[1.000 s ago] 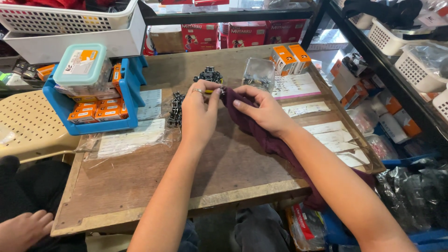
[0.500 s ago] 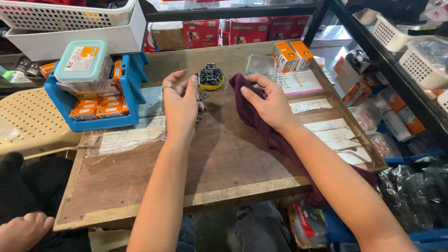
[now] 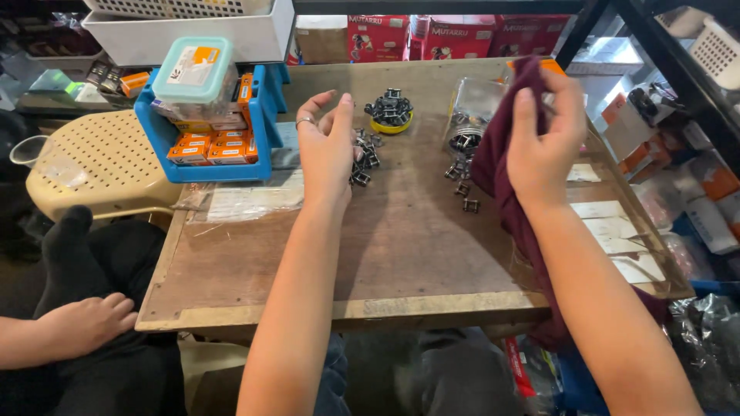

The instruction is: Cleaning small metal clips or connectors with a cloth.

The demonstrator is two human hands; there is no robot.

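Note:
My right hand [image 3: 543, 142] grips a dark maroon cloth [image 3: 501, 181] and holds it up over the right side of the wooden board [image 3: 401, 254]. The cloth trails down past the board's front edge. My left hand [image 3: 327, 146] hovers with fingers spread over a small pile of dark metal chain links [image 3: 364, 158]. A few loose links [image 3: 462, 189] lie beside the cloth. Behind them a yellow dish [image 3: 391, 112] holds more links.
A blue bin [image 3: 262, 139] with orange boxes and a lidded plastic tub [image 3: 196, 69] stands at back left. A clear plastic bag [image 3: 470, 104] of links lies at the back. Paper slips [image 3: 617, 231] line the right edge. Another person's hand [image 3: 81, 323] rests at lower left.
My right hand has lifted the cloth up off the board. My left hand has opened and moved toward the link pile. The view has shifted closer.

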